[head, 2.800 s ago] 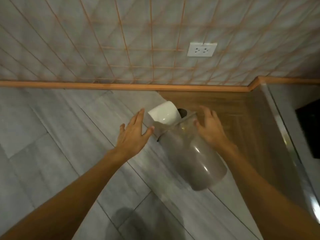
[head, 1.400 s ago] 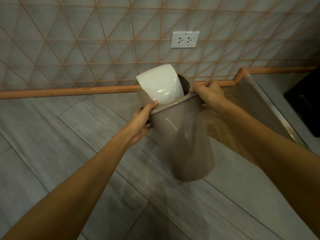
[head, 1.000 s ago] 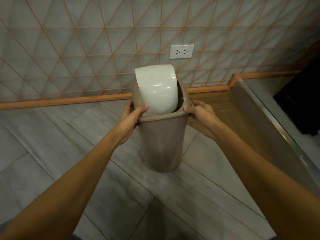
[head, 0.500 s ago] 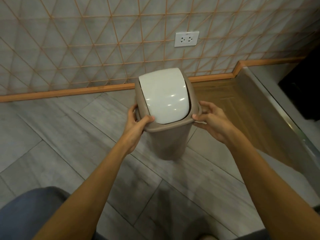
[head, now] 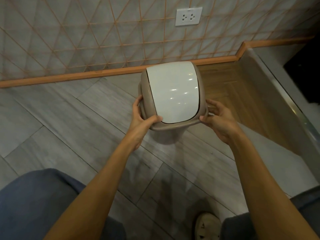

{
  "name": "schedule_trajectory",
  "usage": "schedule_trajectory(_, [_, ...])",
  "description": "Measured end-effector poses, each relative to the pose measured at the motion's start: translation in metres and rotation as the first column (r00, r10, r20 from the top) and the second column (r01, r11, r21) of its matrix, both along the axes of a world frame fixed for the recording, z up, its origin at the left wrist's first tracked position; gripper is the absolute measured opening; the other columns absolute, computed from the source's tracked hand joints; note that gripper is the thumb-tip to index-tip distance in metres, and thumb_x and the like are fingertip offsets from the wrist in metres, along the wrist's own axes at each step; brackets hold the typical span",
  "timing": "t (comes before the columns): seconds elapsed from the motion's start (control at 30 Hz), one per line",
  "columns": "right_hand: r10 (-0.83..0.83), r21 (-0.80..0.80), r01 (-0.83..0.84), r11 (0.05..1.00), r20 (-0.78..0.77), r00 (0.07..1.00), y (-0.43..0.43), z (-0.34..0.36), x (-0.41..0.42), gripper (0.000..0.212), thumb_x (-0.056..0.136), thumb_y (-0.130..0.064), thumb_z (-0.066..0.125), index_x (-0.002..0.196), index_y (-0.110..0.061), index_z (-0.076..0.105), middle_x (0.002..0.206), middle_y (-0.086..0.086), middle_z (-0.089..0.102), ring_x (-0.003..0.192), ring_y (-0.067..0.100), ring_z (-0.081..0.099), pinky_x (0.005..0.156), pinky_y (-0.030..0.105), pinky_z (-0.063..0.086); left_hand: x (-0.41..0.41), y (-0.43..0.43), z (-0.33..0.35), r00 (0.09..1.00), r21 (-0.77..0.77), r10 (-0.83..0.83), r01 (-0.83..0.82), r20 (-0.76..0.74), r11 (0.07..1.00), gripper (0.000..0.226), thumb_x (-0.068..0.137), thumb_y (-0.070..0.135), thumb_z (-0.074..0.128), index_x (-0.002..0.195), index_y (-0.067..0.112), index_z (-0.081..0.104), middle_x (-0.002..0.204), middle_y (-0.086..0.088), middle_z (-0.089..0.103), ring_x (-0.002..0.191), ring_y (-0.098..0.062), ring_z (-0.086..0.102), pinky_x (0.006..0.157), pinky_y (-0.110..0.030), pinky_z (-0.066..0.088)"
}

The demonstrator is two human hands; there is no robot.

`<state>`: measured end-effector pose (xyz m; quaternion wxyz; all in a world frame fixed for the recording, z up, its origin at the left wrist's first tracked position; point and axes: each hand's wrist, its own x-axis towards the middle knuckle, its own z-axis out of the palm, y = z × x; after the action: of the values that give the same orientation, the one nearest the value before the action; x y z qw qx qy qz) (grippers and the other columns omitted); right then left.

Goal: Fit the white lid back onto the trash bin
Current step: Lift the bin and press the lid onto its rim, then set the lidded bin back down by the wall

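Note:
A taupe trash bin (head: pixel 166 137) stands upright on the grey floor tiles, seen from above. Its glossy white swing lid (head: pixel 174 93) lies flat inside the taupe top frame (head: pixel 173 126), with a thin dark gap along both sides. My left hand (head: pixel 140 118) grips the frame's left near corner, thumb resting at the lid's edge. My right hand (head: pixel 216 118) holds the frame's right near corner with fingers curled under the rim. Most of the bin's body is hidden beneath the top.
A tiled wall with orange lines and a white socket (head: pixel 188 16) rises behind, edged by an orange skirting (head: pixel 103 73). A wood-floored recess (head: pixel 242 94) and a metal-edged ledge (head: pixel 285 101) lie to the right. My knees and one sandalled foot (head: pixel 207 226) are below.
The bin was lifted from lying on the floor, turned upright and set down nearer me. The white lid swung from tilted open to lying flat in its frame.

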<state>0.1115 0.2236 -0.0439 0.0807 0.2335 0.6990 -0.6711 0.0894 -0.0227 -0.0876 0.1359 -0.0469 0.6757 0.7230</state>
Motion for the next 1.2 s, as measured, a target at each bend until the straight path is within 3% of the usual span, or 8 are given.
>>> schedule_trajectory(0.13, [0.220, 0.424, -0.193, 0.885, -0.015, 0.975, -0.002, 0.012, 0.011, 0.095, 0.079, -0.014, 0.076, 0.153, -0.028, 0.017, 0.159, 0.005, 0.025, 0.143, 0.030, 0.029, 0.111, 0.051, 0.035, 0.014, 0.004, 0.013, 0.989, -0.346, -0.027, -0.025, -0.145, 0.938, 0.113, 0.069, 0.040, 0.082, 0.152, 0.036, 0.006, 0.162, 0.006, 0.008, 0.141, -0.005, 0.016, 0.117, -0.038, 0.024])
schedule_trajectory(0.2, [0.321, 0.526, -0.246, 0.814, -0.056, 0.945, -0.008, 0.017, 0.019, 0.116, 0.073, -0.021, 0.082, 0.153, -0.038, 0.000, 0.164, -0.002, 0.004, 0.149, 0.026, 0.011, 0.115, 0.054, 0.020, 0.025, 0.006, 0.018, 0.939, -0.552, -0.099, -0.107, -0.330, 0.827, 0.123, 0.069, 0.050, 0.080, 0.154, 0.027, -0.006, 0.163, 0.001, -0.012, 0.142, -0.001, 0.000, 0.114, -0.029, 0.011])
schedule_trajectory(0.27, [0.365, 0.551, -0.253, 0.795, -0.102, 0.926, -0.014, 0.017, 0.022, 0.127, 0.069, -0.021, 0.085, 0.150, -0.043, -0.010, 0.164, -0.002, -0.008, 0.151, 0.024, -0.004, 0.116, 0.053, 0.014, 0.030, 0.009, 0.018, 0.880, -0.605, -0.161, -0.165, -0.447, 0.779, 0.127, 0.069, 0.058, 0.076, 0.154, 0.019, -0.010, 0.163, -0.003, -0.018, 0.148, -0.009, -0.008, 0.117, -0.033, 0.010])
schedule_trajectory(0.37, [0.379, 0.542, -0.253, 0.801, -0.133, 0.916, -0.018, 0.004, 0.020, 0.129, 0.069, -0.019, 0.085, 0.150, -0.042, -0.013, 0.164, -0.006, -0.007, 0.151, 0.022, -0.005, 0.119, 0.057, 0.012, 0.028, 0.016, 0.012, 0.915, -0.578, -0.142, -0.113, -0.377, 0.808, 0.125, 0.074, 0.054, 0.074, 0.154, 0.020, -0.016, 0.164, 0.000, -0.017, 0.147, -0.007, -0.009, 0.119, -0.037, 0.010])
schedule_trajectory(0.47, [0.371, 0.517, -0.253, 0.818, -0.137, 0.919, -0.021, -0.010, 0.014, 0.126, 0.072, -0.022, 0.082, 0.148, -0.045, -0.015, 0.164, -0.006, 0.006, 0.150, 0.024, 0.012, 0.116, 0.057, 0.024, 0.025, 0.017, 0.007, 0.929, -0.493, -0.153, -0.035, -0.337, 0.870, 0.121, 0.077, 0.049, 0.074, 0.151, 0.032, -0.020, 0.165, 0.005, -0.001, 0.150, -0.015, 0.010, 0.118, -0.051, 0.026])
schedule_trajectory(0.73, [0.407, 0.586, -0.283, 0.759, -0.089, 0.909, -0.019, -0.015, -0.031, 0.126, 0.074, -0.027, 0.080, 0.143, -0.047, -0.023, 0.163, 0.005, 0.015, 0.145, 0.039, 0.024, 0.110, 0.063, 0.031, -0.009, 0.012, 0.006, 0.915, -0.478, -0.171, -0.028, -0.367, 0.878, 0.119, 0.077, 0.052, 0.071, 0.152, 0.029, -0.017, 0.165, 0.004, 0.002, 0.151, -0.018, 0.012, 0.117, -0.049, 0.029])
schedule_trajectory(1.0, [0.456, 0.616, -0.331, 0.715, -0.052, 0.888, -0.030, -0.004, -0.096, 0.125, 0.078, -0.022, 0.078, 0.150, -0.021, -0.024, 0.163, 0.018, 0.001, 0.149, 0.038, 0.002, 0.118, 0.055, 0.016, -0.075, 0.003, 0.011, 0.915, -0.502, -0.192, -0.014, -0.356, 0.864, 0.126, 0.070, 0.066, 0.068, 0.150, 0.030, -0.022, 0.165, 0.004, -0.001, 0.151, -0.019, 0.010, 0.117, -0.051, 0.029])
schedule_trajectory(1.2, [0.484, 0.601, -0.371, 0.708, -0.031, 0.874, -0.043, -0.001, -0.152, 0.122, 0.081, -0.019, 0.075, 0.149, -0.017, -0.027, 0.161, 0.024, -0.004, 0.148, 0.039, 0.008, 0.118, 0.047, 0.015, -0.138, -0.011, 0.012, 0.922, -0.543, -0.210, 0.000, -0.325, 0.840, 0.128, 0.070, 0.057, 0.072, 0.151, 0.027, -0.021, 0.165, 0.002, 0.004, 0.150, -0.022, 0.016, 0.117, -0.051, 0.028])
